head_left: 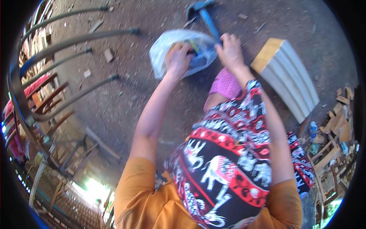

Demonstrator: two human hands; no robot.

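A translucent white plastic bag [158, 47] lies slumped on the dirt floor with its mouth gaping. My left hand [178, 59] reaches inside it with curled fingers, and I cannot make out what they hold. Beside them in the bag a blue and yellow item [195, 49] shows, too blurred to name. At the bag's right rim, my right hand [230, 51] has its thumb and fingers closed on the plastic. A hammer with a blue handle [208, 22] lies just beyond; its handle end reaches the bag's rim and my right fingers.
To the right lies a grey ridged block with a yellow end [291, 78]. Curved metal legs [85, 36] jut in from the left. Wood offcuts and a bottle [313, 129] pile up at the far right. A pink clog [225, 84] is on my foot below the bag.
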